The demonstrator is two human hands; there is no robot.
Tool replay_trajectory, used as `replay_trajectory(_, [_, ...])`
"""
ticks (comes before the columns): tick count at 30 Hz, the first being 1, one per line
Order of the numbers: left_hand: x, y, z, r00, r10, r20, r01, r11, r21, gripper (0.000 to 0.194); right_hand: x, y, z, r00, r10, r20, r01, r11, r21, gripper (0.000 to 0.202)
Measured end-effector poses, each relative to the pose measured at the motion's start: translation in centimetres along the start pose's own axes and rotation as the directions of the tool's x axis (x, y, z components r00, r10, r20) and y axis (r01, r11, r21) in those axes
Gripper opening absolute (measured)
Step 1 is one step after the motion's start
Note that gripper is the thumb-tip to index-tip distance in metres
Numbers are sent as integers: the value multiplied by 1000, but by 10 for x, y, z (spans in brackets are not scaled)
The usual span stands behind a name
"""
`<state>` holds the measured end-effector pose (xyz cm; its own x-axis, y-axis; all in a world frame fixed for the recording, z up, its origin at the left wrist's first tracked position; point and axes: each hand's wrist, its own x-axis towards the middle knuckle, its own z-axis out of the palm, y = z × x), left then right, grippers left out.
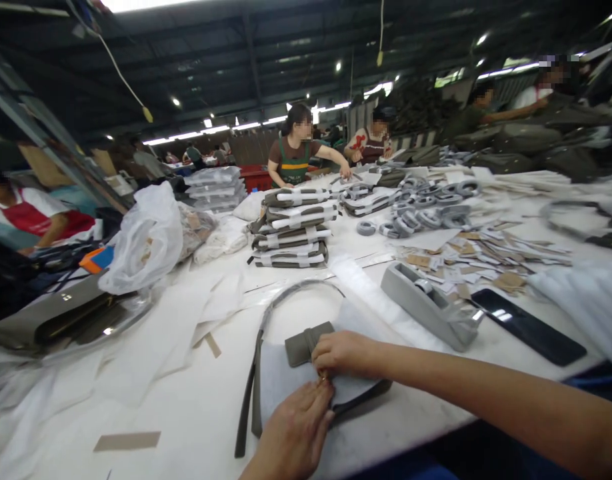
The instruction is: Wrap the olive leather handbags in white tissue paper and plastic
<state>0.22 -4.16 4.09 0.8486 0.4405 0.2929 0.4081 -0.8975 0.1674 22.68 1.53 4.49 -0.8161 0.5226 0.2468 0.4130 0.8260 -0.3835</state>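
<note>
An olive-grey handbag (257, 387) lies on the table in front of me, with white tissue paper (276, 380) over its body. Its dark strap (247, 407) arches up behind and hangs down on the left. A small olive flap piece (297, 348) with a loop band sits on top of the paper. My right hand (343, 353) is closed at the flap's lower right, pinching at a tiny gold-coloured metal part (325, 378). From below, my left hand (299, 427) meets it there, its fingers pressed together against the bag. The fingertips partly hide what they grip.
Right of the bag are a grey tape dispenser (426, 303) and a black phone (529, 325). Stacked wrapped bags (293, 230), rolled grey straps (431, 207) and scattered tags (471, 257) lie beyond. A plastic bag (149, 233) stands left. Co-workers (293, 157) sit across the table.
</note>
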Motion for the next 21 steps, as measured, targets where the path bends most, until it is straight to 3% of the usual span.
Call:
replay_trajectory(6, [-7, -7, 14, 999, 21, -26, -20, 999, 32, 46, 9, 7, -9, 988, -102, 115, 115, 987, -116, 8])
replay_trajectory(9, [-6, -1, 7, 998, -49, 39, 51, 997, -55, 48, 8, 6, -4, 987, -104, 126, 119, 986, -117, 7])
replay_trajectory(15, [2, 14, -19, 963, -212, 167, 249, 937, -246, 43, 6, 0, 10, 995, -65, 76, 72, 992, -103, 8])
replay_trajectory(21, [-1, 14, -12, 959, -241, 149, 272, 930, -247, 45, 5, -13, 13, 987, 126, 102, -116, 989, -96, 8])
